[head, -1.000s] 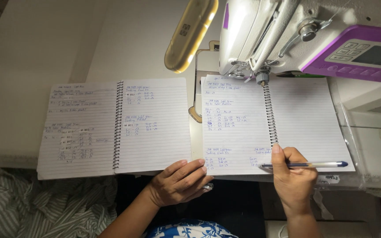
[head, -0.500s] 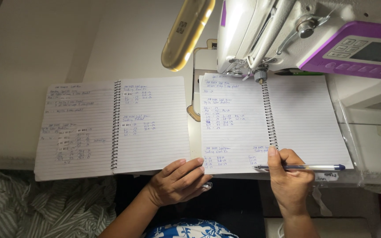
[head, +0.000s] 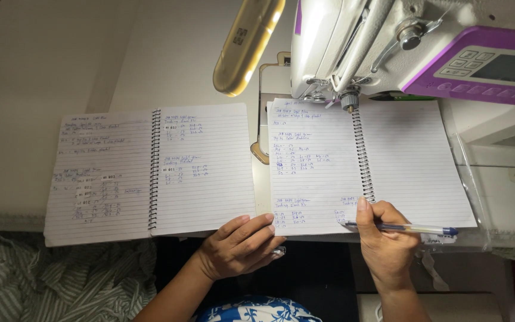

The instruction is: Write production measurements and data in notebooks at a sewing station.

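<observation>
I am gripping a blue pen point(head: 402, 228) in my right hand point(head: 385, 238), its tip touching the bottom of the right notebook point(head: 412, 161), which is lying open under the sewing machine point(head: 412, 48) so the page is facing me. My left hand point(head: 239, 244) is lying flat and unclenched, fingers pinning that notebook's lower left corner. A second notebook point(head: 204, 167) is lying open beside it on the desk point(head: 43, 71). A purple panel point(head: 478, 68) is showing on the machine, a yellow lamp point(head: 248, 45) hanging over the pages.

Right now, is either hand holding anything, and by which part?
The right hand holds a blue pen near its writing end. The left hand holds nothing; it rests on the notebook's lower edge.
</observation>
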